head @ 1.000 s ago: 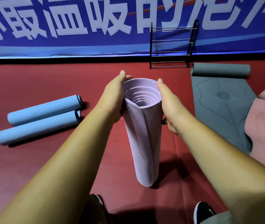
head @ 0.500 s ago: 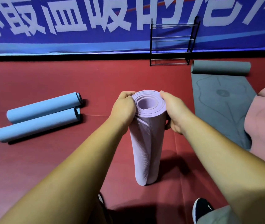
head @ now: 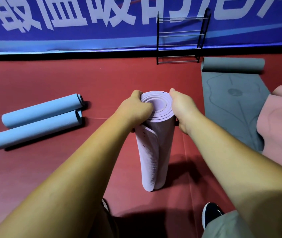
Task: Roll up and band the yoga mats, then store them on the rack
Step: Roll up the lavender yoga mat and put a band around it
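1. Lilac mat (head: 155,152) — one, rolled, standing on end on the red floor (head: 68,169) at frame centre; no band seen on it.
2. Hands: two. The left hand (head: 135,109) and right hand (head: 183,109) each grip the roll's top, on opposite sides.
3. Risk: the outer flap (head: 149,134) gapes below the left hand. A slackened grip would likely let the coil spring open or telescope, and the upright roll could topple.
4. Blue rolled mats (head: 40,109): two, side by side, left of frame.
5. Grey mat (head: 231,103): one, part-rolled, upper right. Pink mat (head: 281,121): one, right edge, overlapping the grey.
6. Rack (head: 179,35) — one, top, right of centre.
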